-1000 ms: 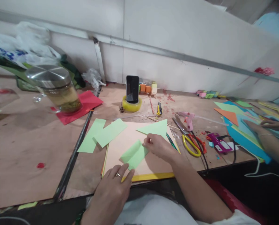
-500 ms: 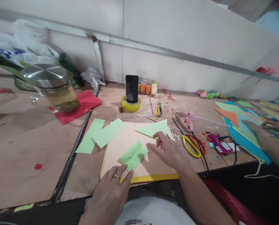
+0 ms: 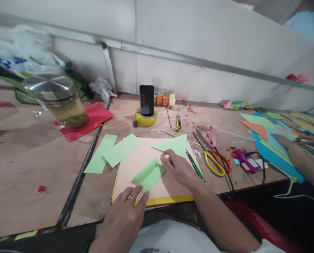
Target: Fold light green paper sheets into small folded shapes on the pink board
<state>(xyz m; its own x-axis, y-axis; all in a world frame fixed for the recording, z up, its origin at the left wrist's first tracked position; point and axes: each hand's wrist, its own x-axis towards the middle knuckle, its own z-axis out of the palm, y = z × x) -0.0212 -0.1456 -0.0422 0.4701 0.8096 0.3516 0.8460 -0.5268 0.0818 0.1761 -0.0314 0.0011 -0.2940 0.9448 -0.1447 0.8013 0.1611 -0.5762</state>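
Observation:
A folded green paper point(image 3: 151, 175) lies on a stack of pale peach sheets point(image 3: 172, 186) with a yellow sheet at its front edge. My left hand point(image 3: 129, 207), a ring on one finger, rests its fingertips on the paper's lower end. At the paper's upper right corner is my right hand point(image 3: 178, 168), its thumb and fingertips drawn together; what they hold, if anything, is too small to make out. A green triangle point(image 3: 172, 144) lies just above that hand. Two green strips point(image 3: 122, 149) overlap at the stack's left edge. A green pen point(image 3: 194, 164) lies right of my right hand.
Yellow-handled scissors point(image 3: 214, 164), a pink glue gun point(image 3: 211, 133) and a purple device point(image 3: 245, 160) lie to the right. Another person's hands touch blue sheets point(image 3: 267, 151) at far right. A phone point(image 3: 146, 100) stands behind; a lidded glass jar point(image 3: 64, 105) is at left.
My right hand has moved left to the folded paper's upper corner, its fingers closer together, uncovering the green pen. My left hand stays at the lower end.

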